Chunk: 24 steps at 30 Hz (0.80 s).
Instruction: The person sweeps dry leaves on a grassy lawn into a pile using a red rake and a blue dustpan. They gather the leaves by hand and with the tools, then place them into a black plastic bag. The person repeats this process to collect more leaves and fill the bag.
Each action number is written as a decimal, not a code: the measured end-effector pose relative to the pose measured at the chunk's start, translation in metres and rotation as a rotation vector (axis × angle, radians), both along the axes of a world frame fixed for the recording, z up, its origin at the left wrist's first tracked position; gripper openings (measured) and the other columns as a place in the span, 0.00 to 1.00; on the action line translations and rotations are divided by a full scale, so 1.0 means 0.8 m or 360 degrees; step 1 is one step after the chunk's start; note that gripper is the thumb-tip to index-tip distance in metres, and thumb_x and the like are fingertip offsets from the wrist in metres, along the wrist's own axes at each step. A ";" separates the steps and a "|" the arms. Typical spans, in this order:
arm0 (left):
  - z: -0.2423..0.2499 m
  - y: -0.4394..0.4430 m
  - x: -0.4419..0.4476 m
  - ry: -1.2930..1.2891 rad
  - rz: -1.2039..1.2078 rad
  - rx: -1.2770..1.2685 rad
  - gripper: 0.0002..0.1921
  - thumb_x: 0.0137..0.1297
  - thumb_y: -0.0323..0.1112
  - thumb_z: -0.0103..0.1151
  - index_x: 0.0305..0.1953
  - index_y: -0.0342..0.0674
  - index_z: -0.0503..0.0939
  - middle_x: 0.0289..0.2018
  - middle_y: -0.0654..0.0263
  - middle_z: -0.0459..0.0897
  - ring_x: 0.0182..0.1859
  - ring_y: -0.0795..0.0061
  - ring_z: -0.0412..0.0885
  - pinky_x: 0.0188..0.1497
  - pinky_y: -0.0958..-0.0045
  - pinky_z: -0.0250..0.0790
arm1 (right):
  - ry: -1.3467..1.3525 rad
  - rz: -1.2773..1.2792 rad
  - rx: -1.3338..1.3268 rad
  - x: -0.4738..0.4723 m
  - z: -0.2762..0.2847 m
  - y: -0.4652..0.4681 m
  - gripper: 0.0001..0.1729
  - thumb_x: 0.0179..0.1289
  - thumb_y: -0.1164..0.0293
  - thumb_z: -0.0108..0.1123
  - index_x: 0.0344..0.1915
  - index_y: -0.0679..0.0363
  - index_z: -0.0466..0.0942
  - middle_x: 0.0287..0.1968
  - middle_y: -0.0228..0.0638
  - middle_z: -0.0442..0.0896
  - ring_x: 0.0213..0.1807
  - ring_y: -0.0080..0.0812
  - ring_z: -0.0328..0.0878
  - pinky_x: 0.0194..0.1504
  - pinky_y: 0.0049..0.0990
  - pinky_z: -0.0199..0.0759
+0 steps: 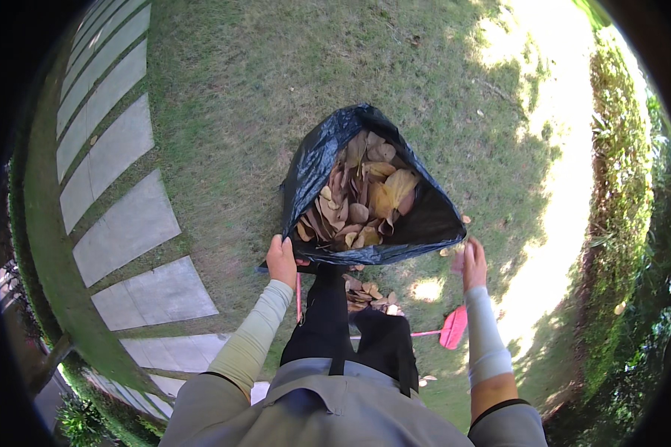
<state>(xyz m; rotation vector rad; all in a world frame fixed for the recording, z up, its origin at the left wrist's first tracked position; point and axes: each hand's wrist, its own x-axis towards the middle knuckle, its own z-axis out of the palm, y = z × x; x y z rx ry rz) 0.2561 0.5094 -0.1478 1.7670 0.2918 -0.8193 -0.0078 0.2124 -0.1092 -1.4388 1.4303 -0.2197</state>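
Note:
A black plastic garbage bag (313,162) stands with its mouth spread wide in front of me, holding a heap of dry brown and yellow leaves (363,190). My left hand (282,260) grips the bag's rim at its near left corner. Beside the near right corner is my right hand (472,262), its fingers drawn together at the rim; whether they pinch the plastic is unclear. Between my legs more fallen leaves (372,295) lie in a pile on the grass. A broom with a red head (454,328) lies to the right of my legs, its handle partly hidden behind them.
Concrete paving slabs (126,226) run in a curved-looking row along the left. Grass (229,112) surrounds the bag, with a few loose leaves on it. A hedge (620,184) borders the right side beyond a strip of bright sunlight.

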 end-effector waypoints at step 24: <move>-0.024 0.006 -0.025 -0.0182 -0.0118 -0.0015 0.07 0.65 0.32 0.41 0.35 0.35 0.66 0.23 0.58 0.71 0.16 0.71 0.74 0.13 0.72 0.70 | 0.0486 0.0295 -0.0301 -0.261 0.025 -0.025 0.14 0.63 0.69 0.42 0.37 0.63 0.76 0.28 0.36 0.78 0.30 0.27 0.74 0.34 0.26 0.68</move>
